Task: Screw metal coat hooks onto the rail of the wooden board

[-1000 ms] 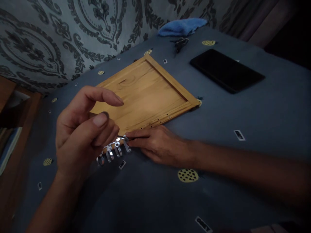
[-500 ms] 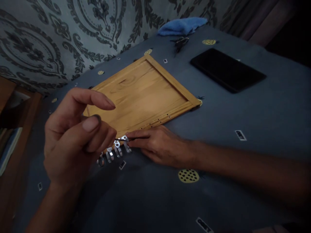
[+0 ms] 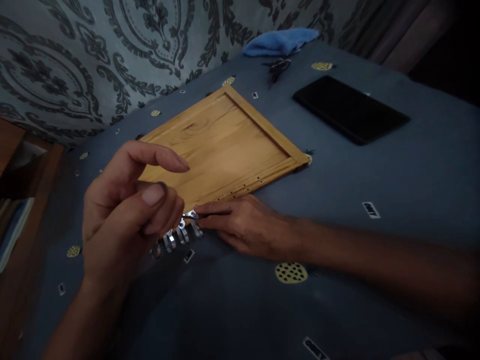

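Note:
A yellowish wooden panel [image 3: 217, 140] with a raised frame lies on the patterned cloth. Along its near edge stand several silver metal clips [image 3: 182, 232], partly covered by my left hand. My left hand [image 3: 131, 200] is raised in front of the panel, its lower fingers curled in and its index finger bent above the thumb; whatever those fingers hold, if anything, is hidden. Low at the near edge, my right hand [image 3: 251, 225] pinches a thin dark tool [image 3: 215, 214] against the rightmost clip. Small dark holes dot the edge beyond that hand.
A black phone-like slab [image 3: 348, 110] lies right of the panel. Behind are dark scissors-like handles [image 3: 278, 67] and a blue cloth [image 3: 283, 41]. The patterned wall [image 3: 157, 30] bounds the back; a wooden shelf [image 3: 30, 165] with books stands at far left.
My left hand has shifted slightly to the right and a little down, covering more of the clips. My right hand stays in place at the rightmost clip.

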`<state>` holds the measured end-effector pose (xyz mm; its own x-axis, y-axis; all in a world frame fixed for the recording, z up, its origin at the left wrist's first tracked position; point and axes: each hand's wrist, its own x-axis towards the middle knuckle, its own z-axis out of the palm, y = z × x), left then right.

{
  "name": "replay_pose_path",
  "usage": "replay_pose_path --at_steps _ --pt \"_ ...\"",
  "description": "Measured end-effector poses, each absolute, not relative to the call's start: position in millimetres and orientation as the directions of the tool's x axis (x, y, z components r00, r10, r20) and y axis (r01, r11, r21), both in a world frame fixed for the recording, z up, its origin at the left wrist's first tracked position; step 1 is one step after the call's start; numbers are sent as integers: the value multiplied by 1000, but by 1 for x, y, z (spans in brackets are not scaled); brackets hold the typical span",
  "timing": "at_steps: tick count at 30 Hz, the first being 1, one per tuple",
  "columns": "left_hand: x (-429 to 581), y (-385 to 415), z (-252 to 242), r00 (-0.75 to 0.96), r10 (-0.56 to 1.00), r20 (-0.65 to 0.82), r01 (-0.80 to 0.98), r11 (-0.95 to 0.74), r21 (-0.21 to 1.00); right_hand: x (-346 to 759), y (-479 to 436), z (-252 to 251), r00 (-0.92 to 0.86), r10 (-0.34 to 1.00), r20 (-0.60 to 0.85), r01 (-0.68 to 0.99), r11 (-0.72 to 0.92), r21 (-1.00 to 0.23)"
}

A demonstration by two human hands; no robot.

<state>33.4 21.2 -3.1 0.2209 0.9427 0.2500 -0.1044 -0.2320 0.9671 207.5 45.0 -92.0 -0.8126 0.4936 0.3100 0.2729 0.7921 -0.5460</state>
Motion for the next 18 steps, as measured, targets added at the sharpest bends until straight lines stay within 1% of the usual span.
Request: replay_pose_path --at_steps 5,7,10,14,18 --pt "36 22 -4 169 941 293 -120 -276 954 208 45 -91 -819 491 296 277 791 -546" --pt "38 19 -5 126 950 286 -105 -274 956 208 45 -91 -815 495 302 273 787 -554" --pt "40 16 -5 116 951 287 -110 -275 955 208 45 -92 -815 497 298 271 781 -563" --pt "42 18 -6 156 947 281 -126 -263 957 207 46 -93 -817 496 295 270 780 -564" --pt "38 25 -8 262 905 336 -174 -299 938 207 45 -91 -818 496 291 257 768 -587"
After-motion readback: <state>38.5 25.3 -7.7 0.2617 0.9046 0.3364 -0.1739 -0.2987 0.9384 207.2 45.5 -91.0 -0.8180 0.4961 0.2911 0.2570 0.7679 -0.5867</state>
